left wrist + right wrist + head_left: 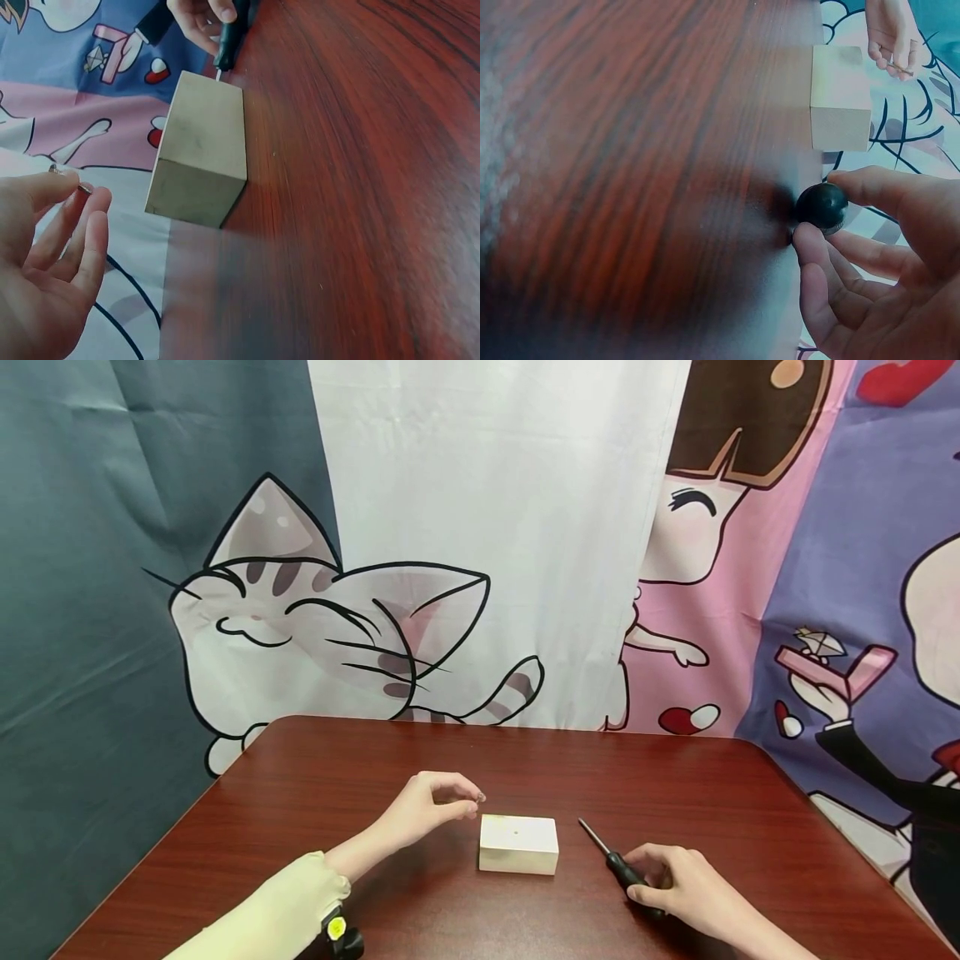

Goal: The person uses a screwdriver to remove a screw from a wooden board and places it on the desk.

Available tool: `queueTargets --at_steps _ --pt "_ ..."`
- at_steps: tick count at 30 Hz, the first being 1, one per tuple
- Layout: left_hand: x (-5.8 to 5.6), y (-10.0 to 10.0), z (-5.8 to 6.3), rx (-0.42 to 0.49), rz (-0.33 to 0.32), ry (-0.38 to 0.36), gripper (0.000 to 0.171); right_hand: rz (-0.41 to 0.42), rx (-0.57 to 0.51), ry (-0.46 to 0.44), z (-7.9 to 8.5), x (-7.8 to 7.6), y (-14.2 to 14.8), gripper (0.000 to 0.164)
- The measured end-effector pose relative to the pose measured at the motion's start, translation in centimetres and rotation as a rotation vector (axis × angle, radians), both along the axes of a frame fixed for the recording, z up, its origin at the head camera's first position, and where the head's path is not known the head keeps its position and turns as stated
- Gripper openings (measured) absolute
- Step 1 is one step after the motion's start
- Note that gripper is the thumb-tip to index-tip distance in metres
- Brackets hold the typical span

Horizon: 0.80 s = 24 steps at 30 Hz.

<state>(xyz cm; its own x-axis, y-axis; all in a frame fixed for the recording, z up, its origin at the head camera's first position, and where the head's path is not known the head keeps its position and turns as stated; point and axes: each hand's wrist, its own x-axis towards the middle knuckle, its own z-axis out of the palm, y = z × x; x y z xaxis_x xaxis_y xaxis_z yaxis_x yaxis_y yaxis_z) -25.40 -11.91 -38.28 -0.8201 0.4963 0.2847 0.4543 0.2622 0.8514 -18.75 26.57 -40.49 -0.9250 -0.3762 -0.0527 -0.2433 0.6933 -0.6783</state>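
Note:
A pale wooden block [517, 845] with a small dark hole in its top lies on the table. Just left of it, my left hand [429, 810] is raised and pinches a small metal screw [84, 188] between thumb and fingertips; most of the screw is hidden by the fingers. To the block's right, my right hand [678, 889] grips the black handle of a screwdriver [621, 870]. Its thin metal shaft points away from me and toward the left, the tip apart from the block. The right wrist view shows the rounded handle end between thumb and fingers.
The reddish-brown wooden table [360, 752] reaches back to a cloth backdrop [487, 485] printed with cartoon figures. A black strap with a device [337, 931] sits on the left wrist over a pale yellow sleeve [277, 910].

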Motion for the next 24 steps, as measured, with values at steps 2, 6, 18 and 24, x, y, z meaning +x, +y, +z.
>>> queueTargets --at_steps 2,6,18,24 --pt "0.1 -0.5 0.0 -0.012 0.013 0.011 0.014 0.0 0.002 0.003 0.0 0.0 0.0 0.033" --pt "0.4 -1.4 0.0 -0.02 0.021 0.034 0.018 0.002 0.004 0.001 0.0 0.0 0.0 0.033" --pt "0.6 -4.0 -0.2 -0.058 0.1 0.101 0.019 0.007 -0.006 0.0 0.1 0.0 0.0 0.033" --pt "0.1 -5.6 -0.9 -0.139 0.199 0.195 0.02 0.01 -0.003 -0.005 0.2 0.0 0.0 0.033"
